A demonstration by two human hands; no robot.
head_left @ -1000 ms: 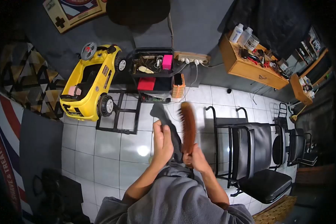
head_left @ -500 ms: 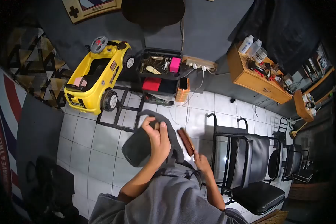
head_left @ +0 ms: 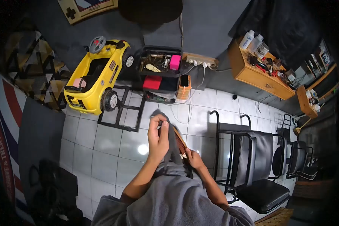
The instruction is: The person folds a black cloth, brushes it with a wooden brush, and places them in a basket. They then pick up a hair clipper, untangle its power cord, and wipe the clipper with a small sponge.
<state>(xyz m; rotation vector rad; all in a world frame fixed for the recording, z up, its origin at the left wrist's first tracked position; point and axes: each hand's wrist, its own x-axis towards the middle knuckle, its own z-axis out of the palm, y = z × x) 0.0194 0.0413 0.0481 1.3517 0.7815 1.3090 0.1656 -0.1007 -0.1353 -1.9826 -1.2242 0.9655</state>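
Note:
A dark grey cloth [head_left: 171,145] hangs narrow and folded in front of my body. My left hand [head_left: 158,137] is closed on its upper part, fingers curled over the fabric and thumb pointing up. In my right hand [head_left: 194,158] is a wooden brush [head_left: 179,138] with reddish-brown bristles, gripped at its near end. The brush lies alongside the right side of the cloth, which hides part of it.
A yellow toy car [head_left: 98,75] stands by a black metal frame [head_left: 120,113]. Behind are a black shelf cart [head_left: 160,77] and a power strip [head_left: 201,62]. Black chairs [head_left: 252,162] fill the right, below a wooden drawer unit [head_left: 263,84] with bottles and tools.
The cloth has gone from spread wide to a narrow hanging shape. My right hand has brought the brush left, up against it. My left hand's fingers have curled tighter.

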